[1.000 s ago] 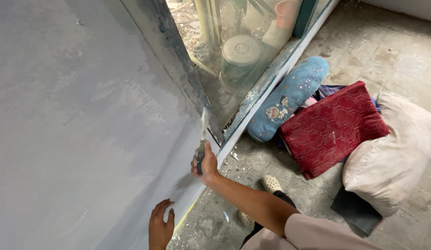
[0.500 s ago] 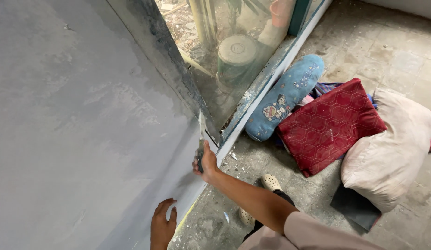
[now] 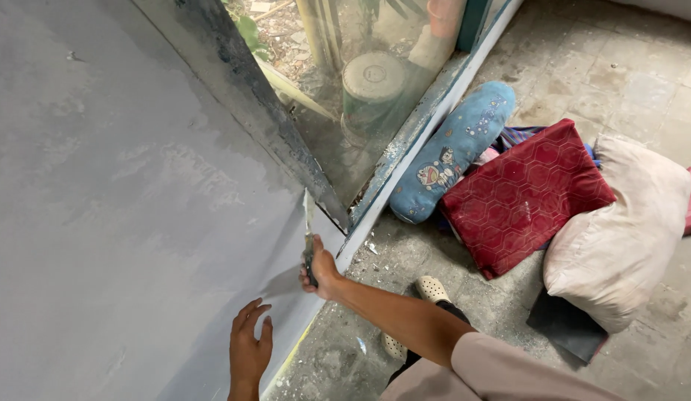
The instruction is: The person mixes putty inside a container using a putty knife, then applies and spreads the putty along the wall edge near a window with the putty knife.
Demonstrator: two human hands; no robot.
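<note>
Across the left two thirds of the frame runs a grey wall [image 3: 115,223], smooth but patchy, with paler cloudy areas near its middle. Your right hand [image 3: 321,269], at lower centre, is clamped around the handle of a putty knife [image 3: 308,223], whose narrow blade points upward and lies against the wall's right edge. Your left hand [image 3: 249,349], lower down and apart from the right, rests flat on the wall with fingers spread, holding nothing.

Just right of the blade, a dark, stained frame post [image 3: 241,96] slants from top centre down to the sill [image 3: 405,156], whose paint is chipped. Behind the glass pane [image 3: 338,67] stands a pale green bucket [image 3: 373,85], lid up.

At the right of the frame, the concrete floor [image 3: 620,67] is worn, blotched and littered with pale flakes near the sill. On it lie a blue bolster [image 3: 453,152], a red quilted cushion [image 3: 527,194] just beside it, and a cream pillow [image 3: 616,238] overlapping the cushion's right corner. A light clog [image 3: 432,288] shows beside your forearm.
</note>
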